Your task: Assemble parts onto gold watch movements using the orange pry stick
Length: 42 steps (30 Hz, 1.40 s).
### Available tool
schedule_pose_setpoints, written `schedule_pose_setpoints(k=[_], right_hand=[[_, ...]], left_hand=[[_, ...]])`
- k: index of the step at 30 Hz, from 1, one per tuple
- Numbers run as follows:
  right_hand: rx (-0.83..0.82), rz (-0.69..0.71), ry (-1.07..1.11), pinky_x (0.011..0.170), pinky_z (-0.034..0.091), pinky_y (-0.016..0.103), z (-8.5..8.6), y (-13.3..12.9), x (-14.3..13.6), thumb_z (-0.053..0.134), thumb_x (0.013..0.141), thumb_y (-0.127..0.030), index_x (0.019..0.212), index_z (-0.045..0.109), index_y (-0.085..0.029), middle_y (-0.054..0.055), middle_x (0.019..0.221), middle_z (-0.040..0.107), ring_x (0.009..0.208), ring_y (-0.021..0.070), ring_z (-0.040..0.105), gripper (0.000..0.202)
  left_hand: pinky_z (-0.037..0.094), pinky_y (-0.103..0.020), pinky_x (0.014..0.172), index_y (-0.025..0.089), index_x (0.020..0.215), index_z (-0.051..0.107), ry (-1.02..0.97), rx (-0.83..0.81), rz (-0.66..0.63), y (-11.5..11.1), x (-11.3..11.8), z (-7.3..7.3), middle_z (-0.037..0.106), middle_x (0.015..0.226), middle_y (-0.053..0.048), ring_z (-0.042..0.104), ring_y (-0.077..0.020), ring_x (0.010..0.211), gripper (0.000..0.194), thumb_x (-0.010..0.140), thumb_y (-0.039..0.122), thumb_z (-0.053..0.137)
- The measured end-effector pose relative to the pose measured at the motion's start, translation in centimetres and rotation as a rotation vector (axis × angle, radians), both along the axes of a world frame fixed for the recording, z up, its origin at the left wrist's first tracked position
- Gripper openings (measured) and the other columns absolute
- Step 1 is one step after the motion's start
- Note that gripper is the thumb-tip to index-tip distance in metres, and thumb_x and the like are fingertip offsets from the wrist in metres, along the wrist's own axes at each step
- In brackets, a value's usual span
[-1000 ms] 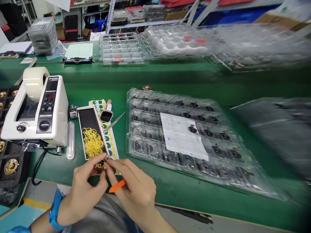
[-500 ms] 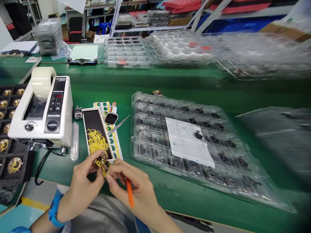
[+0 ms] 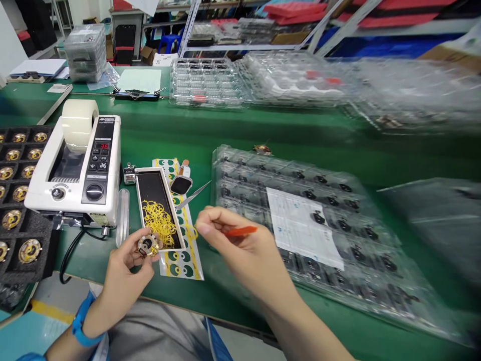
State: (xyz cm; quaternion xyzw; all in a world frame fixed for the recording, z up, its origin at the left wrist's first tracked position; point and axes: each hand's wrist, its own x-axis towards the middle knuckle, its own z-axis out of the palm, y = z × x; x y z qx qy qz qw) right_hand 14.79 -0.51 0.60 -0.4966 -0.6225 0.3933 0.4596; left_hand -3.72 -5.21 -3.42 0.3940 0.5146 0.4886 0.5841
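My left hand [image 3: 130, 268] pinches a round gold, white and black part [image 3: 149, 244], like a small watch movement, near the front of a white-edged box [image 3: 150, 183]. Loose yellow rings [image 3: 160, 220] lie heaped in that box. My right hand [image 3: 244, 250] is closed around a thin orange tool [image 3: 240, 231], whose tip is hidden by the fingers. A small yellow ring-shaped piece [image 3: 195, 232] shows at its fingertips. Beside the box lies a white backing sheet [image 3: 180, 260] with yellow strips and cut-out shapes. On it rest a smartwatch [image 3: 181, 184] and metal tweezers [image 3: 193, 194].
A white tape dispenser [image 3: 78, 170] stands at left, beside a black foam tray [image 3: 39, 250] of gold round parts. Clear plastic trays [image 3: 240, 200] with small dark parts and a paper sheet [image 3: 296, 220] fill the right side. More clear trays [image 3: 208, 82] line the back ledge.
My right hand has moved right and up, away from the left hand, with the orange tool and a yellow piece. The left hand has tilted the round part upward. The view has shifted slightly.
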Motion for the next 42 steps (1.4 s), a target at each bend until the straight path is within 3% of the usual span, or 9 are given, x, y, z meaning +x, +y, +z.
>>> schedule_pose_setpoints(k=[7, 12, 20, 25, 28, 31, 36, 39, 42], right_hand=[[-0.052, 0.112, -0.213, 0.047, 0.041, 0.022, -2.0, 1.6, 0.5, 0.054, 0.087, -0.029, 0.085, 0.064, -0.018, 0.001, 0.067, 0.057, 0.055, 0.0125, 0.049, 0.015], [-0.052, 0.134, -0.454, 0.06, 0.046, 0.026, -3.8, 2.3, -0.3, 0.05, 0.082, -0.019, 0.076, 0.059, -0.019, 0.004, 0.078, 0.068, 0.067, 0.0165, 0.06, 0.011], [0.02, 0.199, -0.58, 0.049, 0.033, 0.024, -3.5, 2.5, -0.4, 0.055, 0.088, -0.02, 0.067, 0.054, -0.02, -0.003, 0.059, 0.061, 0.05, 0.013, 0.052, 0.021], [0.169, 0.182, -0.653, 0.062, 0.046, 0.024, -3.4, 1.7, -0.8, 0.048, 0.083, -0.002, 0.081, 0.063, -0.019, 0.0, 0.079, 0.071, 0.069, 0.0164, 0.067, 0.023], [0.266, 0.122, -0.718, 0.068, 0.051, 0.024, -2.9, 0.3, -0.3, 0.047, 0.082, -0.001, 0.099, 0.064, -0.019, 0.002, 0.091, 0.071, 0.08, 0.0172, 0.069, 0.029], [0.311, 0.0, -0.808, 0.07, 0.053, 0.023, -2.5, -0.3, 3.2, 0.052, 0.089, -0.01, 0.099, 0.066, -0.02, 0.002, 0.092, 0.07, 0.083, 0.0167, 0.069, 0.02], [0.215, -0.36, -1.025, 0.064, 0.051, 0.027, -2.0, 1.4, 16.2, 0.049, 0.086, -0.005, 0.094, 0.072, -0.015, 0.009, 0.094, 0.071, 0.081, 0.0214, 0.07, 0.026], [0.127, -0.312, -1.144, 0.061, 0.048, 0.024, -2.3, 3.0, 22.1, 0.054, 0.083, -0.005, 0.088, 0.077, -0.019, 0.006, 0.087, 0.071, 0.076, 0.0189, 0.069, 0.027], [0.069, -0.174, -1.227, 0.062, 0.047, 0.022, -2.9, 4.1, 24.1, 0.063, 0.082, -0.009, 0.084, 0.079, -0.023, 0.003, 0.085, 0.071, 0.078, 0.0171, 0.069, 0.021]], left_hand=[[0.063, -0.029, 0.082, 0.016, 0.116, 0.067, -0.12, -0.029, 0.029, -0.7, -1.2, -0.9, 0.077, 0.108, -0.011, 0.075, -0.0241, 0.096, 0.043, 0.074, 0.014, 0.073], [0.063, -0.03, 0.082, 0.019, 0.119, 0.069, -0.163, 0.011, 0.018, -1.2, -1.4, -1.9, 0.077, 0.109, -0.011, 0.074, -0.0262, 0.099, 0.039, 0.08, 0.019, 0.072], [0.063, -0.028, 0.081, 0.019, 0.118, 0.07, -0.146, 0.009, 0.015, -1.3, -1.6, -1.9, 0.076, 0.109, -0.011, 0.074, -0.0272, 0.101, 0.037, 0.082, 0.021, 0.073], [0.063, -0.03, 0.079, 0.017, 0.118, 0.069, -0.118, 0.009, 0.026, -1.2, -1.7, -1.9, 0.077, 0.108, -0.012, 0.074, -0.0284, 0.099, 0.042, 0.08, 0.032, 0.079], [0.064, -0.028, 0.078, 0.019, 0.114, 0.069, -0.099, 0.016, 0.055, -1.0, -1.5, -1.4, 0.077, 0.108, -0.011, 0.075, -0.0273, 0.096, 0.043, 0.078, 0.038, 0.082], [0.064, -0.025, 0.077, 0.02, 0.111, 0.07, -0.083, -0.005, 0.103, -0.6, -1.4, -0.4, 0.078, 0.105, -0.008, 0.076, -0.0265, 0.094, 0.044, 0.074, 0.04, 0.085], [0.064, -0.023, 0.075, 0.019, 0.111, 0.072, -0.1, -0.083, 0.094, 0.1, -1.7, 0.3, 0.08, 0.1, -0.009, 0.076, -0.0292, 0.094, 0.056, 0.063, 0.04, 0.093], [0.064, -0.022, 0.075, 0.018, 0.112, 0.072, -0.103, -0.081, 0.073, 0.5, -1.4, 0.6, 0.079, 0.101, -0.01, 0.076, -0.0291, 0.094, 0.057, 0.063, 0.039, 0.093], [0.063, -0.019, 0.074, 0.019, 0.11, 0.072, -0.095, -0.052, 0.077, 0.4, -0.5, 0.9, 0.08, 0.1, -0.009, 0.077, -0.0267, 0.091, 0.052, 0.066, 0.039, 0.092]])
